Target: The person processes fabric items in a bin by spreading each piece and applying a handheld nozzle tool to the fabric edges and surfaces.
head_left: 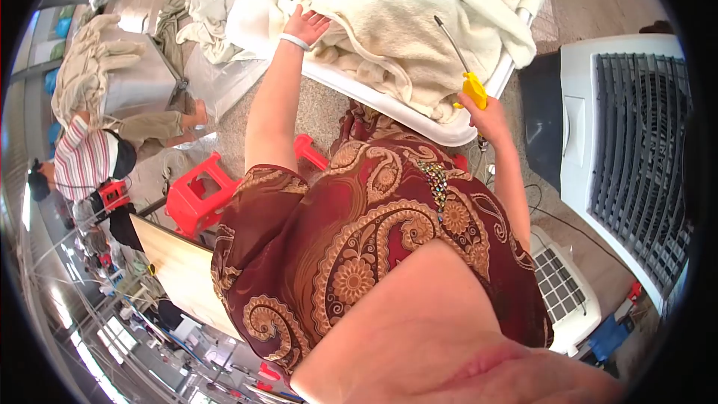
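My left hand (pixel 305 28), with a white band at the wrist, is open with its fingers spread, at the near-left edge of a heap of cream fleecy cloth (pixel 396 11). Whether the fingertips touch the cloth, I cannot tell. In my right hand (pixel 488 117) is a yellow air blow gun (pixel 473 90) with a long thin dark nozzle, which points up and left over the heap. My fingers wrap round its handle. The cloth lies in a large white plastic tub (pixel 366 99), whose rim is in front of me.
A white air cooler (pixel 576 127) with a dark grille stands at the right. Red plastic stools (pixel 196 198) and a wooden board (pixel 179 265) are at the left. Beyond them, a person in a striped shirt (pixel 86 157) sits beside a cloth-covered box. Cables (pixel 572 224) cross the floor.
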A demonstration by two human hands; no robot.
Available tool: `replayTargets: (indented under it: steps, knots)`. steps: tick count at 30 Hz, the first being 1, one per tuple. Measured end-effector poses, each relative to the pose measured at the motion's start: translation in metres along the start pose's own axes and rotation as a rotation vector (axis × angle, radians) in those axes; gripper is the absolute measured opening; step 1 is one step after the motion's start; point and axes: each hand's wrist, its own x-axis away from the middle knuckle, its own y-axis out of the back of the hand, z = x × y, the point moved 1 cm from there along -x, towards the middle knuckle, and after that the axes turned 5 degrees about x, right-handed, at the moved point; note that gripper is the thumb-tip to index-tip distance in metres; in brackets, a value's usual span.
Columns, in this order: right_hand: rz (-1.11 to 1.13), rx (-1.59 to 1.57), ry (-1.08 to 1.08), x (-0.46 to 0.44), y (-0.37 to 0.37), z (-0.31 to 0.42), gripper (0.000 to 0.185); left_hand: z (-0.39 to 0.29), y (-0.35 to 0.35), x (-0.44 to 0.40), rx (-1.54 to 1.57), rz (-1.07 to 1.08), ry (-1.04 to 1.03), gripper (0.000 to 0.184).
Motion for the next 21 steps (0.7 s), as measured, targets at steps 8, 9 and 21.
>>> replayTargets:
  steps: [8,9,21]
  knots:
    - [0.071,0.218,0.103,-0.009,-0.031,0.05,0.052,-0.025,0.013,-0.04,-0.177,-0.03,0.031,0.045]
    - [0.121,0.278,0.084,-0.008,-0.037,0.062,0.052,-0.029,0.016,-0.045,-0.205,-0.036,0.051,0.04]
    - [0.144,0.43,0.26,-0.039,-0.12,0.12,0.05,-0.05,-0.002,-0.04,-0.395,0.102,0.213,0.019]
